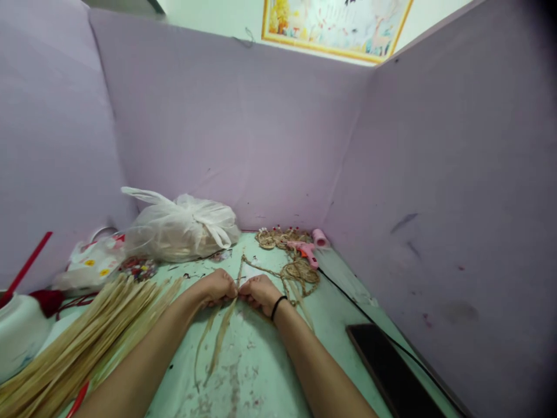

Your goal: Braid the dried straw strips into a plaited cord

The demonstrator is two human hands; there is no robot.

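Pinched together, the fingertips of the left hand [219, 286] and right hand [260, 292] clamp a thin, braided tan fibre cord [263, 268] mid-tabletop, its coiled length lying toward the far right corner. Beside those coils lies a pink plastic glue gun [307, 251]; its black cable [361, 313] runs along the right edge, past a flat black rectangular slab [391, 366]. Long straw-coloured dry strips [87, 342] crowd the near left corner, partly hidden by the left forearm [152, 348]. At the far edge sits a knotted white plastic bag [187, 226]. Lilac partition walls [230, 128] enclose the stained pale-green tabletop [243, 371].
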